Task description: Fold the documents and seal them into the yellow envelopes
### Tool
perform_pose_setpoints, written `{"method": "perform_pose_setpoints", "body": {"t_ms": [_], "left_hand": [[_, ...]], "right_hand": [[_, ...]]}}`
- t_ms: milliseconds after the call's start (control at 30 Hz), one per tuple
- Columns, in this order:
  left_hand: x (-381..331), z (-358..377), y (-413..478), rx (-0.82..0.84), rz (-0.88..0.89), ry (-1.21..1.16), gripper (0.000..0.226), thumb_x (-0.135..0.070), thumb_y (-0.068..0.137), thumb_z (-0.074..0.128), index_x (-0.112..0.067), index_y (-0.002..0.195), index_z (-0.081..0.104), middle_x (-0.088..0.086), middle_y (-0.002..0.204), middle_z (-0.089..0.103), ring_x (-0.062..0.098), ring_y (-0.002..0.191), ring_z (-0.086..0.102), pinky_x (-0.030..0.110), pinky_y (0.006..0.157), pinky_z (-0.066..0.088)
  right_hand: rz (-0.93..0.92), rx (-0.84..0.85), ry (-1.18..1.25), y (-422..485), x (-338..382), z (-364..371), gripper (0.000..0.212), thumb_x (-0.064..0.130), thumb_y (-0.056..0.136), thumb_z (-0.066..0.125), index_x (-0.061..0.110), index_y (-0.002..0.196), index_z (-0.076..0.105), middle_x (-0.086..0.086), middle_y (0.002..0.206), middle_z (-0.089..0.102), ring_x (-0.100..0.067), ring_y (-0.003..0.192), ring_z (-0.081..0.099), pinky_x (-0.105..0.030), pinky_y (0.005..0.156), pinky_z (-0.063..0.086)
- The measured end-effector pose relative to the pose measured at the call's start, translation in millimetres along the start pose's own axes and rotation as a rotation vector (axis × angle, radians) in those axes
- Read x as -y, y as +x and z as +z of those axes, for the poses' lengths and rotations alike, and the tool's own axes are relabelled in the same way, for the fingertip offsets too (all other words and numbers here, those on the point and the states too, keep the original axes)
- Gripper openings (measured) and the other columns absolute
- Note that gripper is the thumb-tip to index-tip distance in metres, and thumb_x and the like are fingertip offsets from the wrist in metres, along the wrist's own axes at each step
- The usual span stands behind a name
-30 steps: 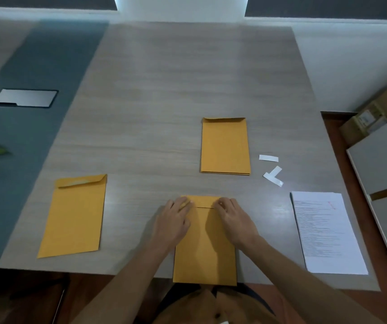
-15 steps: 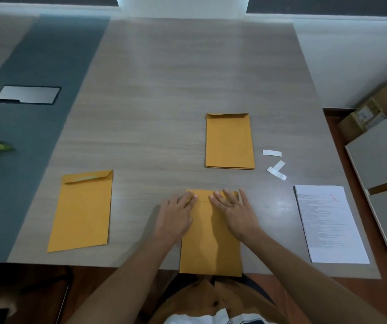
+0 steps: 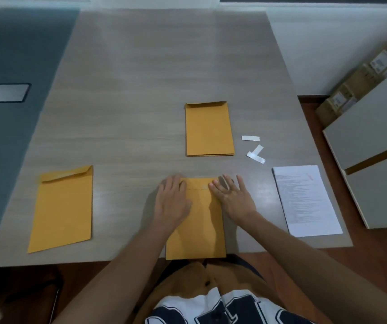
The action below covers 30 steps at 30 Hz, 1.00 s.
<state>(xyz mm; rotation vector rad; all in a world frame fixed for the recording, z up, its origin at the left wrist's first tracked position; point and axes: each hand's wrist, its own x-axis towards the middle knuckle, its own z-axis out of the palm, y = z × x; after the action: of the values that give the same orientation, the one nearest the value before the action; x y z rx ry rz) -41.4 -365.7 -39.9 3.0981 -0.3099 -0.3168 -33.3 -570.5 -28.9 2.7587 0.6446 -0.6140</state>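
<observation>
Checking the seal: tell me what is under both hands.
Left hand and right hand press the near yellow envelope, flap folded down, on the table. Its contents are covered.

Envelopes (image 3: 209, 129) matt yellow-brown paper; documents (image 3: 306, 202) smooth white printed paper; table (image 3: 141, 90) grey wood-grain, slight sheen.

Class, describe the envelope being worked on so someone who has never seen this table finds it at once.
Start at the near edge of the grey table, at its middle. A yellow envelope lies there. Unlike the lone envelope at the left and the stack further back, it alone has the left hand and right hand pressing its top end.
</observation>
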Motion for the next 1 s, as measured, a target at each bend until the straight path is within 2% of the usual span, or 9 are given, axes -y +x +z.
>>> {"method": "perform_pose_setpoints", "body": {"t_ms": [100,167,333,433,500,633,700,833,1000], "left_hand": [[-18.2,4.6,-0.9,0.061,0.124,0.006,0.064,-0.042,0.094,0.041,-0.017,0.152,0.031,0.006,0.161,0.024,0.029,0.148,0.020,0.050,0.115,0.027],[-20.7,9.7,-4.9,0.107,0.094,0.033,0.064,-0.047,0.098,0.029,-0.023,0.157,0.018,0.000,0.165,0.011,0.029,0.151,0.008,0.053,0.119,0.014],[-1.3,16.8,-13.3,0.124,-0.002,0.101,0.064,-0.051,0.096,0.010,-0.032,0.157,0.003,-0.009,0.165,0.001,0.030,0.151,0.001,0.057,0.118,0.007],[12.1,17.6,-16.5,0.111,-0.048,0.087,0.075,-0.051,0.086,-0.008,-0.032,0.157,0.008,-0.011,0.164,0.006,0.029,0.151,0.003,0.057,0.118,0.008],[20.0,19.2,-17.1,0.127,-0.072,0.059,0.074,-0.052,0.087,-0.005,-0.031,0.157,0.009,-0.011,0.164,0.007,0.028,0.152,0.003,0.056,0.118,0.009],[18.6,22.9,-13.8,0.165,-0.088,0.045,0.063,-0.050,0.100,0.022,-0.028,0.157,0.005,-0.009,0.165,0.002,0.028,0.151,-0.003,0.053,0.120,0.007],[15.4,21.6,-13.8,0.169,-0.091,0.051,0.064,-0.050,0.101,0.022,-0.027,0.157,0.003,-0.008,0.165,0.000,0.027,0.151,-0.004,0.052,0.120,0.008],[15.7,21.6,-15.9,0.165,-0.065,0.088,0.063,-0.050,0.102,0.018,-0.025,0.157,-0.003,-0.007,0.165,-0.007,0.029,0.151,-0.008,0.052,0.120,0.007],[16.9,24.7,-17.7,0.153,-0.065,0.100,0.064,-0.049,0.102,0.018,-0.026,0.156,-0.007,-0.006,0.164,-0.010,0.031,0.151,-0.010,0.055,0.119,0.005]], "right_hand": [[-0.001,0.005,0.001,0.9,0.2,0.0,0.057,0.025,0.105,0.020,0.027,0.155,-0.007,0.005,0.164,-0.002,-0.027,0.150,-0.014,-0.056,0.119,-0.008],[0.014,0.017,-0.004,0.9,-0.7,1.1,0.057,0.027,0.105,0.019,0.028,0.155,-0.009,0.007,0.164,-0.004,-0.027,0.149,-0.014,-0.056,0.118,-0.009],[0.056,0.042,0.006,-1.2,2.5,3.6,0.057,0.031,0.105,0.016,0.029,0.154,-0.012,0.008,0.163,-0.009,-0.030,0.149,-0.014,-0.060,0.116,-0.006],[0.056,0.033,0.003,-1.6,2.3,4.8,0.057,0.031,0.105,0.017,0.029,0.154,-0.012,0.008,0.163,-0.009,-0.031,0.149,-0.014,-0.061,0.116,-0.006],[0.053,0.031,0.016,-0.3,1.9,4.1,0.057,0.028,0.105,0.017,0.029,0.155,-0.009,0.007,0.163,-0.006,-0.030,0.149,-0.013,-0.061,0.116,-0.007],[0.074,0.012,0.068,5.2,12.2,-7.5,0.056,0.024,0.104,0.023,0.022,0.157,0.005,0.002,0.164,0.004,-0.028,0.150,-0.012,-0.055,0.119,-0.005],[0.068,-0.010,0.091,5.9,21.9,-11.9,0.058,0.021,0.103,0.025,0.018,0.157,0.004,-0.001,0.165,0.002,-0.028,0.150,-0.013,-0.051,0.120,-0.005],[-0.059,-0.065,0.160,12.9,42.4,-14.8,0.066,0.015,0.102,0.030,0.020,0.155,-0.009,0.000,0.164,-0.010,-0.024,0.150,-0.014,-0.045,0.122,-0.006],[-0.113,-0.024,0.101,26.0,47.5,-5.2,0.063,0.021,0.103,0.025,0.025,0.155,-0.010,0.004,0.164,-0.010,-0.020,0.150,-0.013,-0.048,0.120,-0.005]]}}
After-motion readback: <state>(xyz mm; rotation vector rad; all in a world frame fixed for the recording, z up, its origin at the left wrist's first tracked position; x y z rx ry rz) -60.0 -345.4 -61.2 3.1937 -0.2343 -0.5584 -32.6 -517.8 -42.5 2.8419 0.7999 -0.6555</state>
